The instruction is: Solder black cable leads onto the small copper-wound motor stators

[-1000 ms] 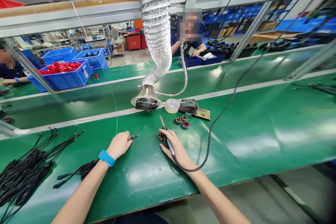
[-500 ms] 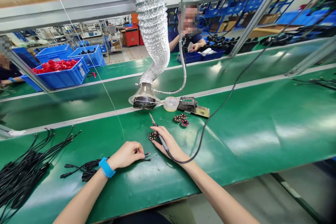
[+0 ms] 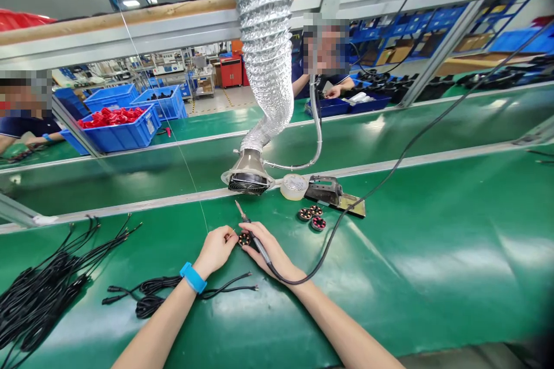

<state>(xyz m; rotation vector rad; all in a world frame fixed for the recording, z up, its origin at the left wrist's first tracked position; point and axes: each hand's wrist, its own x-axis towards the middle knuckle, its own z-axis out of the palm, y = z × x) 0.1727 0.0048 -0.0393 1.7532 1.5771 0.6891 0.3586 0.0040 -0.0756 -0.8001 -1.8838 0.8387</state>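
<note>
Ring (image 3: 243, 239) between bare hands, nearside of extractor hood (image 3: 250, 176)

Nearside of the hood, right hand (image 3: 272, 251) clamped on a soldering iron (image 3: 259, 249), thumb and finger at the ring, probably to steady it with the tip angled away. Left hand (image 3: 216, 251) at the ring's left, fingertips together; too small to tell what, if anything, is between them. Set right of the hood, likely for easy reach: tape roll (image 3: 294, 186), iron stand (image 3: 324, 190), three more rings (image 3: 305, 214).

Pale rail (image 3: 130, 206) running left and right of the hood; bench edge far to its near right. Tighter room left of the hood, by judgement, with black cables (image 3: 149, 305) beside the left wrist; wider room on the green surface (image 3: 433, 230) to its right, despite the trailing iron cord (image 3: 333, 242)
</note>
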